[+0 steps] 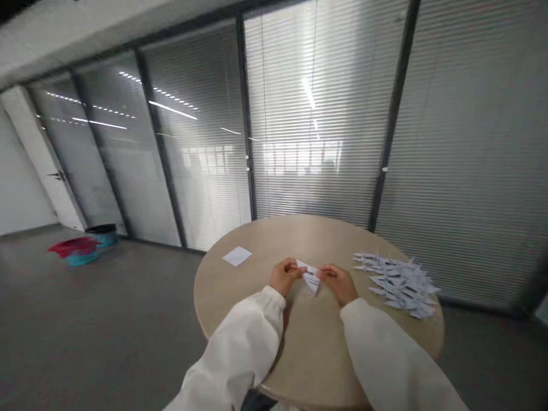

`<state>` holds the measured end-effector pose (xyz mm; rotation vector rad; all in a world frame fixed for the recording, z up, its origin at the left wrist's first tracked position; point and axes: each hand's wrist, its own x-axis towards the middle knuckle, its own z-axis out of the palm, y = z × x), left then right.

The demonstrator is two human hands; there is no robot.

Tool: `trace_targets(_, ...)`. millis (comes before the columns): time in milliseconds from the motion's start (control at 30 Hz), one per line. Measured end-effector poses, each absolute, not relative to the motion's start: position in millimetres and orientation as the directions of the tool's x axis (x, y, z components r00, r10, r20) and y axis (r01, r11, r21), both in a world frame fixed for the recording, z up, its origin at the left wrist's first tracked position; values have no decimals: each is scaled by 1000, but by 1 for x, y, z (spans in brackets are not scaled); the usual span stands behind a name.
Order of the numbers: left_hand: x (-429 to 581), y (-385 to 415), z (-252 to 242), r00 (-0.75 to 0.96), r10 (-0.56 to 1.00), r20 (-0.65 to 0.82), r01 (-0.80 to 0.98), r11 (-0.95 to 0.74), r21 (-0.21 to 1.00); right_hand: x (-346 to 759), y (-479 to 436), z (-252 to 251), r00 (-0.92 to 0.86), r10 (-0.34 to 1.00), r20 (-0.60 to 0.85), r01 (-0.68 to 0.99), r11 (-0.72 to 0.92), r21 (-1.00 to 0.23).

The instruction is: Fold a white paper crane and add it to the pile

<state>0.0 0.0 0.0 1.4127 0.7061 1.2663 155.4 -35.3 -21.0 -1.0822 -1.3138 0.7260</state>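
Between my two hands is a small folded piece of white paper (311, 281), triangular, its point toward me and dark print on its face. My left hand (285, 276) pinches its left corner between thumb and fingers. The right corner is pinched by my right hand (339, 281). The paper is held just over the round wooden table (308, 354); whether it touches the top I cannot tell. On the left of the table lies a flat white paper sheet (237, 256). A heap of folded paper pieces with pointed ends (402, 282) covers the right side.
Beyond the table runs a glass partition with blinds (317, 114) in dark frames. On the grey floor at the left stand a red and blue basin (79, 251) and a dark and blue one (105, 234). A white door (47, 165) is at far left.
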Motion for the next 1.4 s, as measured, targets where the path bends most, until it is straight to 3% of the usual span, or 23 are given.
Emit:
trace_targets(300,6,-2,-11,493,858,144,-151,-79,985,158,-32,-23,198,915,350,61,345,-936)
trace_targets(467,5,0,-14,450,888,92,-149,-27,988,157,-36,-19,192,901,389,48,387,-921)
trace_targets(733,-2,3,-10,511,857,75,-373,143,917,154,-39,-16,29,880,475,189,461,-867)
trace_targets(867,-6,7,-7,530,848,-12,-386,254,887,152,-42,-14,-20,833,554,299,533,-791)
trace_targets(1033,-3,11,-13,605,789,-108,-325,369,871,155,-37,-20,82,752,654,417,570,-708)
trace_targets(1100,0,10,-16,551,822,-145,-289,351,891,158,-34,-23,97,762,640,418,553,-721)
trace_targets(1200,3,8,-16,414,909,-47,-306,187,933,160,-31,-26,106,810,576,382,502,-776)
trace_targets(1400,0,7,-10,436,889,141,-304,-3,953,158,-32,-27,84,868,489,325,440,-837)
